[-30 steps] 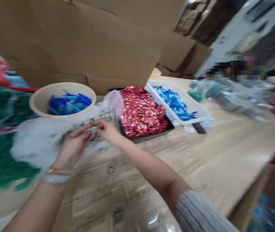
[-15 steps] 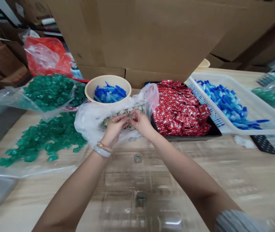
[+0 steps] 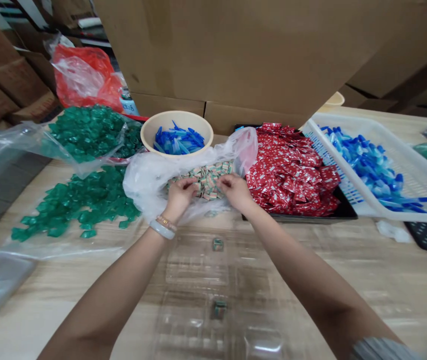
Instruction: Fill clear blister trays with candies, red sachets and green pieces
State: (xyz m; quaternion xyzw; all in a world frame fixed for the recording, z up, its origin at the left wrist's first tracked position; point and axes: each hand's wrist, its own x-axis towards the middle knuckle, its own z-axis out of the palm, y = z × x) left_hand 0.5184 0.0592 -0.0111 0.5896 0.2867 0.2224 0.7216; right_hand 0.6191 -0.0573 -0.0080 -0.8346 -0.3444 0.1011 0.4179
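Note:
My left hand (image 3: 181, 199) and my right hand (image 3: 236, 191) are over a pile of small green-and-beige pieces (image 3: 208, 179) lying in an open white plastic bag (image 3: 144, 182). Thumb and fingers of my left hand are pinched together at the pile's left side. On the right side, my right hand is pinched in the same way. Whatever sits between the fingertips is too small or hidden to make out. Nearer to me, clear plastic trays (image 3: 194, 270) lie on the table, with one small piece (image 3: 218, 244) in a far compartment and another piece (image 3: 220, 308) closer.
Behind the bag stands a cream bowl (image 3: 148, 135) of blue pieces. Red packets (image 3: 288, 170) fill a black tray to the right, beside a white basket (image 3: 419, 185) of blue pieces. Green translucent pieces (image 3: 86, 205) spread at left. A large cardboard box (image 3: 217, 55) rises behind.
My hands have moved apart, from fingertips together above the pile to opposite sides of it. The view has shifted slightly. The two pieces in the trays stay put.

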